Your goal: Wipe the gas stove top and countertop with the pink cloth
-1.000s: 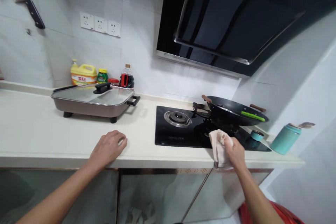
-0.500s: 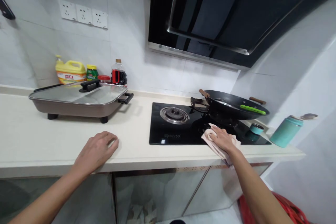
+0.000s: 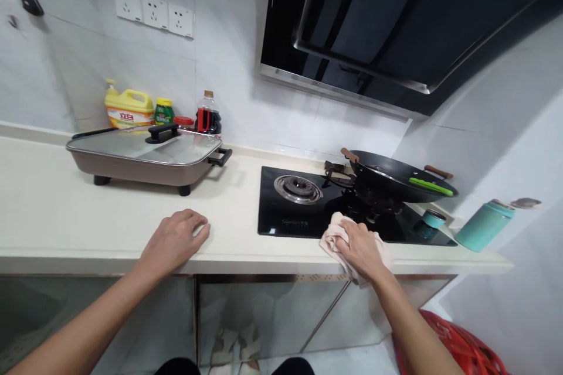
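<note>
A pale pink cloth (image 3: pixel 333 238) is bunched under my right hand (image 3: pixel 361 249), whose fingers press it down at the front edge of the black gas stove (image 3: pixel 281 228). Part of the cloth hangs over the counter's edge. My left hand (image 3: pixel 178 238) rests on the cream countertop (image 3: pixel 237 240) left of the stove, fingers loosely curled and holding nothing. A black wok (image 3: pixel 396 179) with wooden handles sits on the right burner, a bright green utensil handle (image 3: pixel 431 187) lying across its rim. The left burner (image 3: pixel 298 188) is bare.
An electric pan with a glass lid (image 3: pixel 145 170) stands at the left. Behind it are a yellow detergent jug (image 3: pixel 129 108), a green bottle (image 3: pixel 164 111) and a dark sauce bottle (image 3: pixel 208 114). Turquoise flask (image 3: pixel 484 225) and lid (image 3: pixel 433 218) stand right. A range hood (image 3: pixel 369 29) hangs above.
My right hand has drawn the cloth left and toward me along the stove's front edge. My left hand stays on the counter. The view has shifted slightly.
</note>
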{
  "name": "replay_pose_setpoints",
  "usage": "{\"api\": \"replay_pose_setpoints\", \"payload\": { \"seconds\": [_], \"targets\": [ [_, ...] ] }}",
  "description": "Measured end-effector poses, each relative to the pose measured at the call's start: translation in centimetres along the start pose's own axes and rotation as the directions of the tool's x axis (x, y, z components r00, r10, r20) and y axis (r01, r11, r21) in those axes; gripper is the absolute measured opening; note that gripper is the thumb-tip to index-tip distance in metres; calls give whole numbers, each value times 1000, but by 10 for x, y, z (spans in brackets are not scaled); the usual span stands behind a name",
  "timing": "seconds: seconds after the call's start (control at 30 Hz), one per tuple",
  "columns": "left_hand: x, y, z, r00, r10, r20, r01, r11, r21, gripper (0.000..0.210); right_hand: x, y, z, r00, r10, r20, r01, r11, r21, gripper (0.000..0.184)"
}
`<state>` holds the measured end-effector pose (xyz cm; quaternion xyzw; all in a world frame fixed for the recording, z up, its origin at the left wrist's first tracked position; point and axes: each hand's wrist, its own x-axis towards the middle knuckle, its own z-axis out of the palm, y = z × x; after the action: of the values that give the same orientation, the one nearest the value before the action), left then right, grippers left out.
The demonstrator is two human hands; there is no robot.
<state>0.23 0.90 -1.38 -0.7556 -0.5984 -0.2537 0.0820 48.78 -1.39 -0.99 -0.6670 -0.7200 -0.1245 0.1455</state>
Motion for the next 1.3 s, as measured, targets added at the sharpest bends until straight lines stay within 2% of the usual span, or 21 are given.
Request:
{"api": "replay_pose_setpoints", "payload": {
  "seconds": [0.1,0.2,0.43,0.53,0.6,0.67,0.73,0.87,0.93,1.03,1.13,1.2,1.3],
  "targets": [
    [0,1,-1,1000,5,-3,-5,1000,9,40,11,-35,-4,999,-35,17,34,998,56,37],
    [-1,2,-2,1000,-6,6,6,1000,12,40,24,-83,-6,989,-146,16,142,980,142,33],
    [1,1,-3,1000,-22,-2,22,1000,-4,41,39,-217,-3,893,-450,-18,423,825,374,29],
    [2,1,-5,999,-40,9,40,999,7,44,36,-246,-2,863,-502,-50,474,772,424,31],
    [2,0,-6,999,-37,16,37,999,12,44,31,-247,-3,859,-506,-78,483,751,450,31],
    [2,-1,-6,1000,-25,15,25,1000,3,44,26,-232,-4,868,-487,-92,470,749,467,28],
    [2,-4,-5,1000,-15,8,15,1000,-11,45,22,-203,-7,902,-425,-77,409,784,466,23],
    [3,-10,0,1000,1,16,-1,1000,-15,46,9,-122,-11,982,-185,-46,188,899,395,15],
    [4,-11,1,1000,-4,23,4,1000,-16,46,1,-79,-10,997,-63,-54,78,935,345,17],
    [5,-9,1,1000,-13,14,13,1000,-23,47,-10,-14,-4,994,86,-72,-58,943,328,23],
    [4,-7,-1,1000,-12,7,12,1000,-25,47,-13,49,-3,949,295,-113,-225,882,414,27],
    [4,-6,-2,1000,-16,10,16,999,-27,48,-9,91,-10,876,451,-174,-337,827,450,29],
    [4,-6,-3,999,-39,18,39,999,-34,47,4,146,-26,756,611,-234,-478,759,442,35]
  ]
}}
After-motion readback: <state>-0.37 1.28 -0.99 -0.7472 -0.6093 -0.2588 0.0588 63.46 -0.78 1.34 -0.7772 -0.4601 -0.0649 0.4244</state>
